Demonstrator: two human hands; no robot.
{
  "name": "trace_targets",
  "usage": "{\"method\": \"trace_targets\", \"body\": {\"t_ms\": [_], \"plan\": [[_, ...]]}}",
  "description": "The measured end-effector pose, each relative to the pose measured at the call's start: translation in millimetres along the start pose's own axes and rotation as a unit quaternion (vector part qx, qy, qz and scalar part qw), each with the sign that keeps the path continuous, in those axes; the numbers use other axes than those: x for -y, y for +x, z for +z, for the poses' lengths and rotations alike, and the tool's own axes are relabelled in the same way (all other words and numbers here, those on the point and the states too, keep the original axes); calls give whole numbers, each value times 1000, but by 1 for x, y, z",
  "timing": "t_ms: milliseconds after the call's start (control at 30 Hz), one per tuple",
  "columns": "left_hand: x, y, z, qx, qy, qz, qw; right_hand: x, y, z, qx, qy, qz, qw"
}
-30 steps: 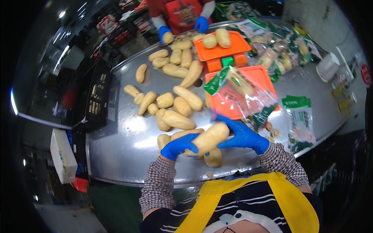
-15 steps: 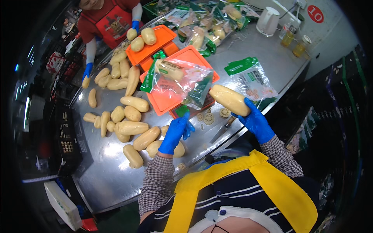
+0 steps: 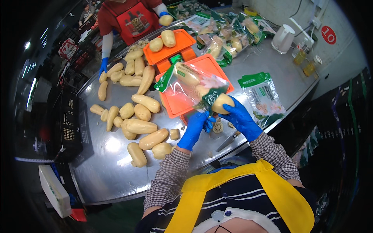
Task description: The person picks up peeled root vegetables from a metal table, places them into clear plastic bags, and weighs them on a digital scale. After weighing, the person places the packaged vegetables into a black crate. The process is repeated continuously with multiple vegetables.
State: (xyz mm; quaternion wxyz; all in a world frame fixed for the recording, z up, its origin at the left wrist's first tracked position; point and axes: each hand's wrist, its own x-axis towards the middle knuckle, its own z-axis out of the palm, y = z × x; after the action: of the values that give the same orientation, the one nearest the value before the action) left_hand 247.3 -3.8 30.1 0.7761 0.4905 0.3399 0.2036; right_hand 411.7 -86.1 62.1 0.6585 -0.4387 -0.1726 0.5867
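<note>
A packing workroom for fresh vegetables, fitted out as a work floor.
A wide metal bench [image 3: 101, 171] is filling the middle of the frame, with pale root vegetables [image 3: 141, 126] lying loose beside orange scales [image 3: 187, 42]. Green-printed plastic bags [image 3: 215, 47], several of them filled, are lying at the upper centre. A co-worker [image 3: 108, 19] in a red apron [image 3: 131, 23] and blue gloves [image 3: 103, 66] is standing across the bench, black slatted crates [image 3: 70, 123] are lining the left side, and strip lights [image 3: 30, 92] are glowing at upper left.
</note>
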Motion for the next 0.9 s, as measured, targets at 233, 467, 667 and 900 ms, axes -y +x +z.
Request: {"method": "trace_targets", "body": {"t_ms": [233, 467, 667, 900], "plan": [[12, -7, -10, 30, 12, -30, 999, -46, 80, 13, 12, -700, -439, 563], [13, -12, -15, 39, -14, -10, 999, -52, 103, 66, 24, -757, -69, 649], [-18, 1, -17, -74, 69, 72, 992, -22, 74, 40, 127, -648, -220, 718], [-107, 8, 59, 82, 106, 251, 959, 17, -50, -35, -138, -293, -484, 813]]}}
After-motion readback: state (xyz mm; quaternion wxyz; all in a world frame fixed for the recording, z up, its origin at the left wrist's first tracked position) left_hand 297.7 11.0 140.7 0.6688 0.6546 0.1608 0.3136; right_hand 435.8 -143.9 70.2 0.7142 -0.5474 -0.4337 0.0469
